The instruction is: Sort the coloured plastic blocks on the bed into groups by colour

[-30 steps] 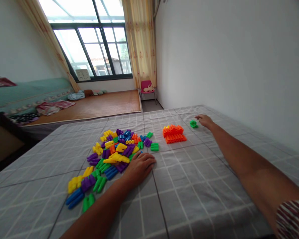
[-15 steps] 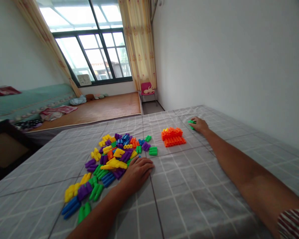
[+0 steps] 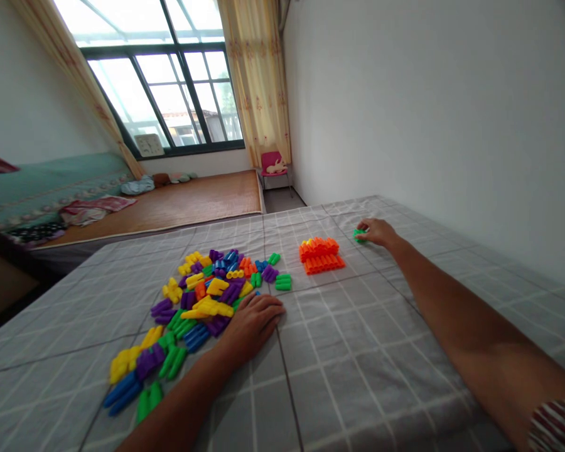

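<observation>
My left hand [image 3: 255,319] lies flat on the checked cloth, fingers stretched out, against the right edge of a pile of plastic building blocks [image 3: 208,306]. These are tube-shaped pieces in yellow, purple, blue, green and orange. At the far right, my right hand [image 3: 377,232] has its fingers closed on a green plastic block [image 3: 359,235], low over the cloth; the fingers partly cover it. Between the two hands stands a group of orange blocks [image 3: 321,256], joined in stacked rows, with a little yellow at its top left.
A grey checked cloth [image 3: 343,351] covers the surface under the blocks. Along the right runs a white wall [image 3: 428,113]. Beyond the far edge are a low bed with a brown mat [image 3: 202,201], a pink chair [image 3: 272,162] and a curtained window [image 3: 164,94].
The camera view has shifted slightly, moving the scene left in the picture. The green block in my right hand looks more compact and turned a little. My left hand rests in the same place.
</observation>
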{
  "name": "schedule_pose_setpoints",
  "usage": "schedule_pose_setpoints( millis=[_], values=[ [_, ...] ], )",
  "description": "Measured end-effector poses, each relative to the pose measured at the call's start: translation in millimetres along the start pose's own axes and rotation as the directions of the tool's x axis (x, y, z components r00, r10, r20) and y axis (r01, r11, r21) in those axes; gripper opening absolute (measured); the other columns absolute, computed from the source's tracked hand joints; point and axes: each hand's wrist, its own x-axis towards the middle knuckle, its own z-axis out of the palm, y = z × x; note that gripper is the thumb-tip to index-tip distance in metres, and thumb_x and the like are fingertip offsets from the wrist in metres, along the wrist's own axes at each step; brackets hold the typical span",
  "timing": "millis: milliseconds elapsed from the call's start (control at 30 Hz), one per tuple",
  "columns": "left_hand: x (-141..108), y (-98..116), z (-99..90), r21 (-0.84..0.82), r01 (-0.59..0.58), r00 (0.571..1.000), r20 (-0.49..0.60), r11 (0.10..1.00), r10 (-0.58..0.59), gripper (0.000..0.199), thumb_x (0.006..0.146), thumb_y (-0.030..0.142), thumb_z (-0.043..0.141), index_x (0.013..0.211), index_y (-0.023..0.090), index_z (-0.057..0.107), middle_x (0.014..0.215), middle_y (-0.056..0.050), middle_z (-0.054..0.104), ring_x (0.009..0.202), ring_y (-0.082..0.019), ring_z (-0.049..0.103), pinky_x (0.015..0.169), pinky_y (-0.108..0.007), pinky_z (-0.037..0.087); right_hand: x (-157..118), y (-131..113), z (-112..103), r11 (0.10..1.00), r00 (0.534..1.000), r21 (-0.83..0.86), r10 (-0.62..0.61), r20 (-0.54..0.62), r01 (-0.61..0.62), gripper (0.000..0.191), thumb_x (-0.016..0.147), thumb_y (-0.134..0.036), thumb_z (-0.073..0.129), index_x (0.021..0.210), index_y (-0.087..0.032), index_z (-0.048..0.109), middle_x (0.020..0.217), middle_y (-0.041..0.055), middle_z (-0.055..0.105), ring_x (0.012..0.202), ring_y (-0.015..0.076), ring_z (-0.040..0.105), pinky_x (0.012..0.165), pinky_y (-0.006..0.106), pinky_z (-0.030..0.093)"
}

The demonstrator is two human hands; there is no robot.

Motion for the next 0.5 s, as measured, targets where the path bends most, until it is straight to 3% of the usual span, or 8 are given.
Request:
schedule_pose_setpoints(
  millis=[167, 300, 400, 500],
  values=[
    [-0.8, 0.9, -1.0, -0.005, 0.002, 1.000, 0.002, 1.000, -0.002, 0.026, 0.094, 0.026, 0.046, 0.112, 0.029, 0.065, 0.119, -0.002, 0.065, 0.112, -0.017, 0.056, 0.107, -0.039, 0.035, -4.2, 0.3, 5.0, 0.998, 0.999, -0.045, -0.040, -0.012, 0.039, 0.028, 0.071, -0.039, 0.071, 0.093, -0.022, 0.071, 0.097, 0.0057, 0.070, 0.087, 0.0206, 0.064, 0.075, 0.029, 0.048],
    [-0.1, 5.4, -3.9, -0.022, 0.021, 1.000, 0.018, 1.000, -0.021, 0.025, 0.094, 0.025, 0.046, 0.109, 0.027, 0.065, 0.118, -0.002, 0.065, 0.112, -0.017, 0.056, 0.108, -0.039, 0.034, -7.9, -4.5, -2.9, 0.999, 0.996, -0.012, -0.050, -0.080, 0.049, 0.042, 0.069, -0.045, 0.074, 0.104, -0.023, 0.070, 0.109, 0.0080, 0.066, 0.085, 0.0204, 0.063, 0.082, 0.032, 0.048],
    [-0.1, 7.8, -5.1, -0.028, 0.026, 0.999, 0.021, 0.999, -0.025, 0.024, 0.094, 0.025, 0.046, 0.109, 0.027, 0.065, 0.118, -0.002, 0.065, 0.112, -0.017, 0.056, 0.107, -0.038, 0.033, -2.7, -29.7, -13.2, 0.995, 0.990, 0.065, -0.074, -0.123, 0.082, 0.042, 0.078, -0.047, 0.064, 0.111, -0.022, 0.069, 0.109, 0.0081, 0.067, 0.075, 0.0176, 0.063, 0.080, 0.032, 0.049],
    [-0.8, 7.8, -4.9, -0.028, 0.019, 1.000, 0.020, 0.999, -0.019, 0.024, 0.094, 0.025, 0.047, 0.110, 0.028, 0.065, 0.117, -0.001, 0.066, 0.112, -0.017, 0.056, 0.107, -0.038, 0.033, 14.9, -73.2, -19.2, 0.968, 0.973, 0.110, -0.230, 0.009, 0.228, 0.032, 0.085, -0.044, 0.055, 0.101, -0.021, 0.072, 0.099, 0.0054, 0.072, 0.078, 0.0187, 0.065, 0.077, 0.030, 0.049]
  ],
)
